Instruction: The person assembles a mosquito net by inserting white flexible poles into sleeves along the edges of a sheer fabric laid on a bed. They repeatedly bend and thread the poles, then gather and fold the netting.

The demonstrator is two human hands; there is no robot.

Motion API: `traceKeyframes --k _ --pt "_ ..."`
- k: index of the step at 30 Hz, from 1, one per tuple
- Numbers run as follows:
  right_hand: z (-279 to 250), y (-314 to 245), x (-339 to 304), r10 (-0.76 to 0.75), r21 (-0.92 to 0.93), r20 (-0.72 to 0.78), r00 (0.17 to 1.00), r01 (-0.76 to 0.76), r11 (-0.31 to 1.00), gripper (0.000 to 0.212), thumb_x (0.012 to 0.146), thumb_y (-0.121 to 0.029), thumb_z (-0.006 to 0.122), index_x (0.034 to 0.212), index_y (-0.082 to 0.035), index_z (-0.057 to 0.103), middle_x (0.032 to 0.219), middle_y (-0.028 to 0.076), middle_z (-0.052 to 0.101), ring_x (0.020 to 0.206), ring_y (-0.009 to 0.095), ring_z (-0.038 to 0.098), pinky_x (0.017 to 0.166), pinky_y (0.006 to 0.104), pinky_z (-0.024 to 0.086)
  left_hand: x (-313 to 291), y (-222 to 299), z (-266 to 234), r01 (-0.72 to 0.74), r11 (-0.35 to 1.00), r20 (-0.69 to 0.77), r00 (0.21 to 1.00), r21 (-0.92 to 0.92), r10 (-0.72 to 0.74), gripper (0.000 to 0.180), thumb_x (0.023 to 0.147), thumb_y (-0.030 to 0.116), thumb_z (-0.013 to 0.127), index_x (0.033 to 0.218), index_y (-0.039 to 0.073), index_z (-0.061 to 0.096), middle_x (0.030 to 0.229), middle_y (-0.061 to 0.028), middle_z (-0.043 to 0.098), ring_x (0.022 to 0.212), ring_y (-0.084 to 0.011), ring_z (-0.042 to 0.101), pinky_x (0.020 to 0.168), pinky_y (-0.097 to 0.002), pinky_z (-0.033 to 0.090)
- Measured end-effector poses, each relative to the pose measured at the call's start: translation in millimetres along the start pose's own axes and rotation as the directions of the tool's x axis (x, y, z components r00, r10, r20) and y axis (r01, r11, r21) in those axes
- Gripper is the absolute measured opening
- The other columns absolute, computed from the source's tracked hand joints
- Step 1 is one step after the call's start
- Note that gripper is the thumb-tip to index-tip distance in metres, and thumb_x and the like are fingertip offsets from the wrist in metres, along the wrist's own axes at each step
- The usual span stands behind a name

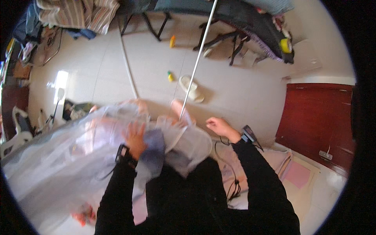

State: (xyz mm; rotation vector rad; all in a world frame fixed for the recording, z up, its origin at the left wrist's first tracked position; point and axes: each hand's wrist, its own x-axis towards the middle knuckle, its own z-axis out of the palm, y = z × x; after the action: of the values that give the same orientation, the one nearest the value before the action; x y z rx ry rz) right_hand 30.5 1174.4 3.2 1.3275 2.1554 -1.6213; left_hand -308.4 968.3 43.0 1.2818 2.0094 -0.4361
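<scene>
My left hand (135,140) lies over a sheer white net (58,156), fingers spread and pointing away from me. The net spreads across the left side and over part of my lap. My right hand (220,127) is raised right of the net, its fingers curled together; whether anything small is in them cannot be made out. Between the hands, a slim white pole (198,56) slants up and away, its near end at the net's edge. A second pale pole (127,66) lies further left. A blue-grey patch (154,150) shows beside my left hand.
Pinkish bedding (231,168) and a dark cable (235,172) lie at my right. On the tiled floor are a pale shoe (191,89), a small yellow item (170,76) and an orange-yellow bottle (172,41). A dark folding bed (184,7) stands beyond; a red-brown door (315,121) is right.
</scene>
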Motion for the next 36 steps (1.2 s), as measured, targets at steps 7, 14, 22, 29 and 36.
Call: traceKeyframes --k 7,14,22,29,36 --pt "-49.8 -29.1 244.9 0.037 -0.171 -0.560 0.827 -0.159 0.972 0.045 0.079 -0.022 0.070 0.115 0.000 0.053 0.105 0.016 0.061 0.101 0.024 0.058 0.083 0.0355 0.047 31.0 -54.4 186.6 0.235 0.971 -0.120 0.964 -0.037 -0.238 0.095 0.076 0.028 0.063 0.147 0.015 0.001 0.151 -0.0220 -0.003 0.135 -0.0514 -0.008 0.095 -0.0766 0.001" --pt "-71.9 -33.2 348.0 0.304 0.480 -0.660 0.688 0.074 0.874 0.056 0.076 -0.014 0.073 0.118 0.004 0.041 0.101 0.013 0.055 0.089 0.022 0.055 0.078 0.0342 0.046 50.3 -70.3 236.8 0.245 0.921 -0.579 0.815 0.302 -0.027 0.072 0.084 0.019 0.043 0.145 0.008 0.007 0.149 -0.0267 0.007 0.132 -0.0580 -0.003 0.091 -0.0793 -0.001" --pt "-54.3 -62.0 268.1 0.114 0.632 -0.656 0.746 0.461 0.622 0.024 0.096 -0.029 0.050 0.085 -0.008 0.050 0.066 -0.004 0.039 0.059 0.009 0.037 0.065 0.0278 0.041 50.3 -67.7 229.7 0.198 0.980 -0.231 0.954 0.007 -0.191 0.082 0.080 0.028 0.050 0.145 0.009 0.003 0.149 -0.0266 0.005 0.133 -0.0565 -0.004 0.092 -0.0777 -0.002" --pt "-90.5 -107.2 75.9 -0.159 0.427 -0.826 0.541 0.784 0.450 0.036 0.094 -0.041 0.048 0.072 -0.013 0.042 0.062 -0.004 0.032 0.058 0.011 0.032 0.071 0.0309 0.037 48.3 -67.5 224.5 0.183 0.983 -0.221 0.960 0.016 -0.175 0.083 0.083 0.017 0.047 0.146 0.008 -0.006 0.150 -0.0259 0.001 0.133 -0.0554 -0.003 0.094 -0.0767 0.004" --pt "-103.5 -84.3 -158.1 -0.057 0.368 -0.917 0.395 0.892 0.261 0.049 0.095 -0.045 0.043 0.058 -0.015 0.030 0.055 -0.002 0.026 0.056 0.013 0.028 0.076 0.0334 0.033 31.7 -57.2 193.1 0.151 0.984 -0.306 0.936 -0.091 -0.172 0.072 0.087 0.016 0.044 0.147 0.016 0.004 0.152 -0.0180 0.003 0.137 -0.0474 0.004 0.098 -0.0735 0.010"
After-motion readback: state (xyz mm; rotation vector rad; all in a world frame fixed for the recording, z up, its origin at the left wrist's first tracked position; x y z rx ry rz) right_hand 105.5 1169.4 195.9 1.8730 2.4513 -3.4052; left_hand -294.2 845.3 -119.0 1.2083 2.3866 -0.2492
